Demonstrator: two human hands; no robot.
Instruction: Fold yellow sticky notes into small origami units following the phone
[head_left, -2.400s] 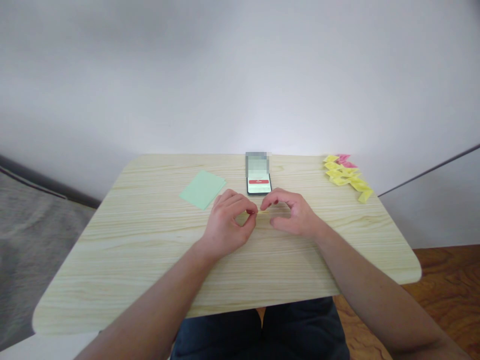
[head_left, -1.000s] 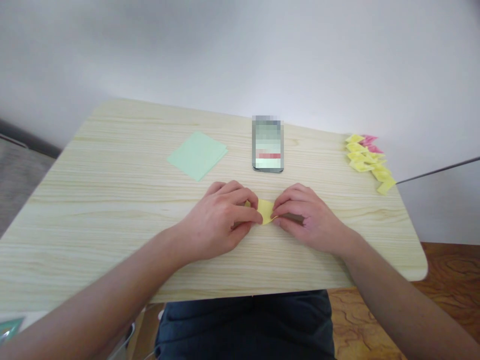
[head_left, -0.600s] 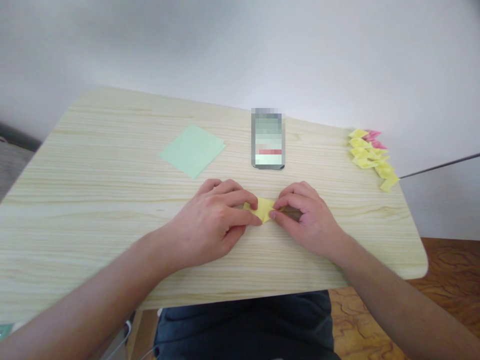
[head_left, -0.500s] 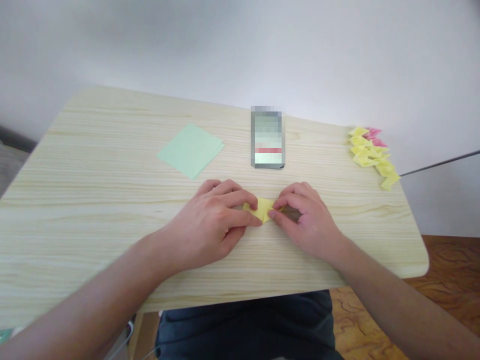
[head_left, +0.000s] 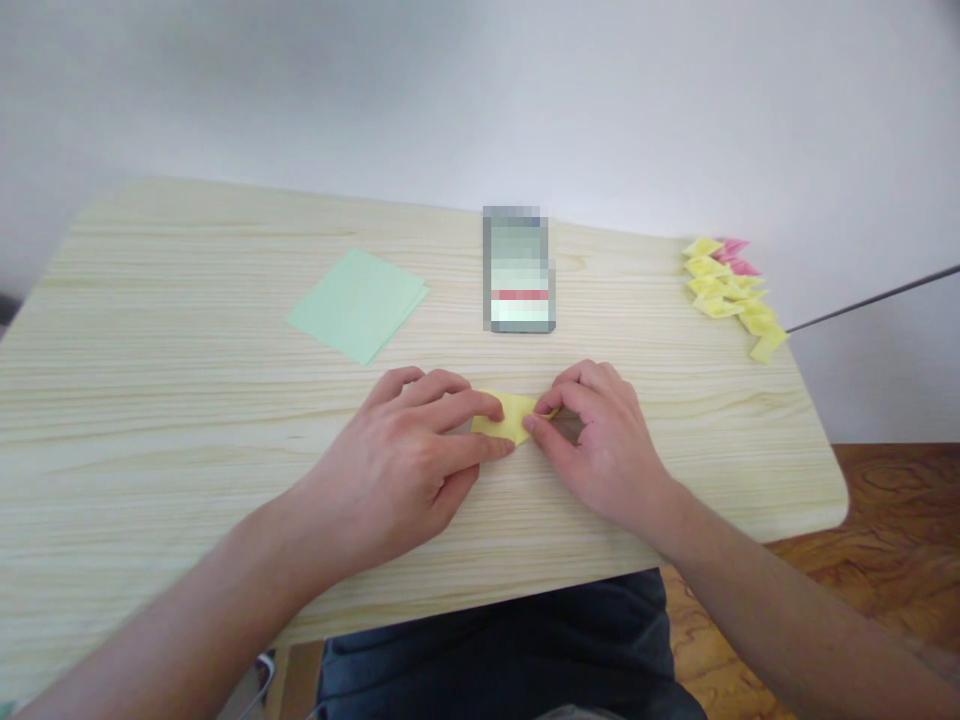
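A small folded piece of yellow paper [head_left: 516, 412] lies on the table between my two hands. My left hand [head_left: 420, 445] presses its left part down, with fingertips on the upper and lower sides. At the paper's right end, my right hand [head_left: 600, 435] pinches it between thumb and forefinger. The right tip of the paper is partly hidden by those fingers. Beyond my left hand lie green square sheets [head_left: 358, 305], loosely stacked with their edges slightly offset.
A phone [head_left: 519, 270], its screen blurred, lies on the pale wooden table [head_left: 187, 420] towards the wall. Folded yellow paper pieces [head_left: 724, 290] and pink ones [head_left: 739, 258] sit together by the right edge. A thin dark line [head_left: 874, 298] runs along the wall there.
The view has shifted and turned slightly, so the table things appear further left. Both hands keep hold of the yellow paper; the right thumb has shifted slightly on its end.
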